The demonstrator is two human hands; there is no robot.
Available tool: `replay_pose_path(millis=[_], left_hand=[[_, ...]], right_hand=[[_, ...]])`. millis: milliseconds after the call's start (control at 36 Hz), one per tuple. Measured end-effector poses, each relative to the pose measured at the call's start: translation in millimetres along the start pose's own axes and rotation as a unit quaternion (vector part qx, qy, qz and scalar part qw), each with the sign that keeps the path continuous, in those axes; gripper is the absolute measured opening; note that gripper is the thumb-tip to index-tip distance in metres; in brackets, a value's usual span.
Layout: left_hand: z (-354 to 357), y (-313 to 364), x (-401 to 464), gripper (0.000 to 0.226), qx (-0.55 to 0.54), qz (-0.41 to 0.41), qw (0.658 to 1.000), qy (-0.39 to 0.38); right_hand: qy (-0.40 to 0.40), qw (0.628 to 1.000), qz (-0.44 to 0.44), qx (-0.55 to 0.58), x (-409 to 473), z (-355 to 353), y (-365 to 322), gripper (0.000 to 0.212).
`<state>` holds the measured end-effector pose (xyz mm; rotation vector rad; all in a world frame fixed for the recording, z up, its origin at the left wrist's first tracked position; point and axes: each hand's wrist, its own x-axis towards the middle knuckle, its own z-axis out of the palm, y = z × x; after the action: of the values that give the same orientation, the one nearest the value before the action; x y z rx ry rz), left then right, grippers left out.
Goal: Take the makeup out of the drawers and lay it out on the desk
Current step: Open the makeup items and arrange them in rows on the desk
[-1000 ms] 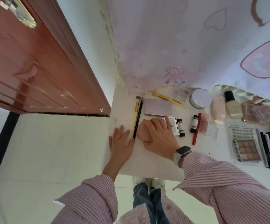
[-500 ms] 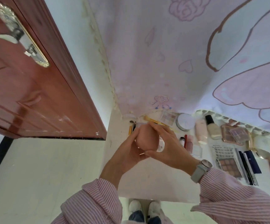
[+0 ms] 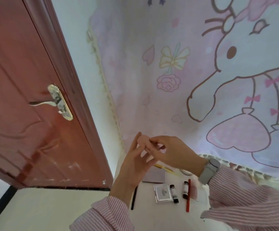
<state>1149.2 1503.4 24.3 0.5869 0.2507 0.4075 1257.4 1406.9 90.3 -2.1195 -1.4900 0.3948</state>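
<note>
Both hands have risen off the surface since a second ago, taking the peach sponge (image 3: 143,144) up with them, and the view has tipped upward so that far more of the wall cloth shows and less of the laid-out makeup.

Nearest, two pink striped sleeves (image 3: 245,202) come in from the bottom edge. Beyond them on the white surface (image 3: 145,214) lie a red pencil (image 3: 188,195), two short dark tubes (image 3: 185,190), a small white compact (image 3: 163,192) and a thin black pencil (image 3: 134,197), the last partly hidden by the left wrist. A pale mauve flat case (image 3: 158,175) and a yellow brush handle (image 3: 163,167) lie a little further back, mostly behind the hands.

Above these, held in the air, the left hand (image 3: 133,164) has its fingers straight and spread, touching the sponge from the left side. The right hand (image 3: 172,152), with a grey watch (image 3: 209,170) on its wrist, pinches the sponge from the right between thumb and curled fingers. Only a small part of the sponge shows between the two hands.

Further off on the left stands a reddish-brown door (image 3: 27,105) with a metal handle (image 3: 52,100). Behind the surface hangs a pink and white cloth (image 3: 185,64) printed with a cartoon rabbit, a bow, a rose and hearts.
</note>
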Motion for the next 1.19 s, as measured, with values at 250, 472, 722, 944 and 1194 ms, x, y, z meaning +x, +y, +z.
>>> replay_pose_path(millis=[250,472,722,944,1194], left_hand=[[-17,-33,-24,0.048,0.003,0.012,0.997,0.078],[-23,-34,-26,0.058,0.005,0.024,0.995,0.097],[-25,-31,-34,0.032,0.016,0.001,0.999,0.051],[-58,-47,-30,0.051,-0.061,-0.070,0.989,0.118],[-98,-83,-63,0.024,-0.013,-0.110,0.947,0.301]], right_hand=[[-0.055,0.994,0.039,-0.091,-4,41,16,0.032],[-0.048,0.994,0.033,-0.094,-7,48,11,0.036],[0.009,0.996,0.044,-0.081,0,49,22,0.046],[-0.018,0.993,0.052,-0.106,-13,64,19,0.049],[-0.080,0.989,0.128,-0.001,-45,119,37,0.045]])
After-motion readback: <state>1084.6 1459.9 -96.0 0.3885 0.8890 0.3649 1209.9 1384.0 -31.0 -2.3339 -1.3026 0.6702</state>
